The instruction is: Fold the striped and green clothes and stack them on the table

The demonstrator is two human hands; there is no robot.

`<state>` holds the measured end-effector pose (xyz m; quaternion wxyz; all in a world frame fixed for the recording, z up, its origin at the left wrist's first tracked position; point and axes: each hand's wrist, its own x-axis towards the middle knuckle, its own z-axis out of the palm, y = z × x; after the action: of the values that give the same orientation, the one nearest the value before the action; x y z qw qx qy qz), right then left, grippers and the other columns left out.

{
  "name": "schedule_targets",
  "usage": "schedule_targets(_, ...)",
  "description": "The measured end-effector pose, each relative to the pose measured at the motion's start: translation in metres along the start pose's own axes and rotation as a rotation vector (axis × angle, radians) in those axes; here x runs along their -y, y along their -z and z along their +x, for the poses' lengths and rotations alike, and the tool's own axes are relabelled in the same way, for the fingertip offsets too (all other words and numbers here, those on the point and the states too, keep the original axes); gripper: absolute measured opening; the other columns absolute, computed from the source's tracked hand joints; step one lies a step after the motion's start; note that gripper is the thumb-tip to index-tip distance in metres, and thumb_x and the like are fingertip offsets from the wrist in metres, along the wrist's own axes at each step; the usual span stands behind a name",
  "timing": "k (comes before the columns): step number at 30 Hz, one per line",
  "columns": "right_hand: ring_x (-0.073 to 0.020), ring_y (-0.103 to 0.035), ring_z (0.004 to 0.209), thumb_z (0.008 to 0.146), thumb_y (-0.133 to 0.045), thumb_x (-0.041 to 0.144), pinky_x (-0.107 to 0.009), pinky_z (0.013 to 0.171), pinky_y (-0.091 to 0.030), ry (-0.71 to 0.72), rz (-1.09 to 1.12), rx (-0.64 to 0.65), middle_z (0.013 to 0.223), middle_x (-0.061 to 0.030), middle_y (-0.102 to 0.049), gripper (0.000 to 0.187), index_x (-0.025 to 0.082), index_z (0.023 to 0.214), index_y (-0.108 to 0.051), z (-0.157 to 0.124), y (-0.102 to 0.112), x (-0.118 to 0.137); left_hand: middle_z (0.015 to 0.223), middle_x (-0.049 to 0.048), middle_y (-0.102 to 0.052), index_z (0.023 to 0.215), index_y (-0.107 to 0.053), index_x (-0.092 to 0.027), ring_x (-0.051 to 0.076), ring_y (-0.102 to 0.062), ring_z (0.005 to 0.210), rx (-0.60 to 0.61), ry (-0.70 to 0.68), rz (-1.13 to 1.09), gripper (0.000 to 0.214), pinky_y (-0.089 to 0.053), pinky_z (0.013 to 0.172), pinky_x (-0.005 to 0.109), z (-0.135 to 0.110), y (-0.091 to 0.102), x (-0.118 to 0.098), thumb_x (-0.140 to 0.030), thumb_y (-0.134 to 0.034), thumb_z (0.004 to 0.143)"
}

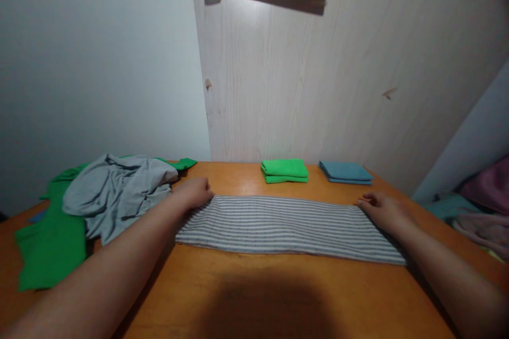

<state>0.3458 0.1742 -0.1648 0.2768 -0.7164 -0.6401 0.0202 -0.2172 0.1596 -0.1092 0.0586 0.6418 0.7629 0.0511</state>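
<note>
Striped cloth (286,228) folded flat | left hand (196,192) pinching one end | right hand (379,209) pinching other

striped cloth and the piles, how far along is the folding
Done: a folded green cloth and a folded blue cloth sit at the back. In hand: the striped cloth lies flat as a long band, left hand and right hand holding its ends. To go: a crumpled grey garment and a green garment, unfolded.
</note>
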Motion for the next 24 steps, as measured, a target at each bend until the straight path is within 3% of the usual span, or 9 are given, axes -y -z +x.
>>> schedule_targets(2,-0.0347,-0.066,0.099,0.084,-0.057,0.051,-0.044,0.084,-0.049,0.084,-0.073,-0.062,0.111,-0.0174,-0.072,0.044,0.018,0.109,-0.072,-0.005,0.007,0.010,0.112,0.0167,-0.069,0.098,-0.067,-0.019,0.036,-0.062,0.109,-0.130,-0.023,0.079,0.032,-0.046,0.090,0.042,-0.014,0.003,-0.014,-0.045,-0.057,0.082)
schedule_targets(4,-0.0352,-0.064,0.106,0.088,-0.052,0.050,-0.045,0.091,-0.048,0.160,-0.070,-0.043,0.119,-0.0169,-0.070,0.045,0.018,0.112,-0.072,-0.011,0.015,0.026,0.116,0.0201,-0.066,0.103,-0.067,-0.016,0.038,-0.060,0.114,-0.209,-0.131,0.068,0.034,-0.043,0.096,0.047,-0.031,0.003,-0.031,-0.042,-0.050,0.089)
schedule_targets(7,-0.0320,-0.065,0.107,0.092,-0.048,0.050,-0.041,0.095,-0.048,0.239,-0.009,0.104,0.116,-0.0116,-0.073,0.042,0.022,0.107,-0.074,-0.021,0.022,0.054,0.119,0.0202,-0.066,0.110,-0.067,-0.015,0.036,-0.058,0.117,-0.166,-0.313,-0.032,0.040,-0.039,0.103,0.050,-0.059,-0.005,-0.055,-0.041,-0.040,0.097)
schedule_targets(10,-0.0312,-0.064,0.112,0.093,-0.046,0.054,-0.042,0.103,-0.046,0.309,0.044,0.247,0.120,-0.0110,-0.073,0.046,0.022,0.111,-0.074,-0.031,0.016,0.071,0.147,0.0168,-0.053,0.135,-0.057,-0.020,0.034,-0.043,0.138,-0.089,-0.485,-0.040,0.052,-0.024,0.116,0.055,-0.081,-0.021,-0.067,-0.051,-0.033,0.100)
schedule_targets(13,-0.0340,-0.055,0.129,0.094,-0.041,0.059,-0.048,0.114,-0.037,0.346,-0.025,0.327,0.136,-0.0136,-0.064,0.057,0.019,0.124,-0.069,-0.038,-0.002,0.061,0.163,0.0162,-0.031,0.152,-0.040,-0.020,0.035,-0.025,0.150,0.015,-0.475,-0.002,0.070,-0.015,0.119,0.061,-0.091,-0.036,-0.066,-0.064,-0.028,0.099)
schedule_targets(15,-0.0367,-0.043,0.141,0.094,-0.039,0.062,-0.055,0.118,-0.029,0.308,-0.085,0.327,0.146,-0.0158,-0.056,0.064,0.017,0.132,-0.064,-0.041,-0.016,0.043,0.165,0.0161,-0.026,0.156,-0.034,-0.021,0.036,-0.019,0.152,0.034,-0.445,0.011,0.077,-0.013,0.119,0.063,-0.092,-0.041,-0.062,-0.070,-0.024,0.097)
schedule_targets(19,-0.0364,-0.025,0.150,0.093,-0.036,0.067,-0.059,0.120,-0.023,0.254,-0.125,0.320,0.160,-0.0151,-0.035,0.078,0.015,0.150,-0.047,-0.040,-0.033,0.011,0.165,0.0164,-0.025,0.156,-0.034,-0.022,0.039,-0.018,0.152,0.003,-0.336,0.019,0.084,-0.010,0.118,0.066,-0.087,-0.043,-0.052,-0.076,-0.023,0.093)
schedule_targets(24,-0.0348,-0.019,0.152,0.095,-0.027,0.069,-0.063,0.119,-0.019,0.222,-0.190,0.329,0.163,-0.0133,-0.029,0.079,0.018,0.154,-0.040,-0.043,-0.029,0.012,0.164,0.0166,-0.027,0.155,-0.035,-0.023,0.037,-0.020,0.152,-0.033,-0.280,0.015,0.084,-0.010,0.117,0.066,-0.078,-0.049,-0.040,-0.077,-0.023,0.092)
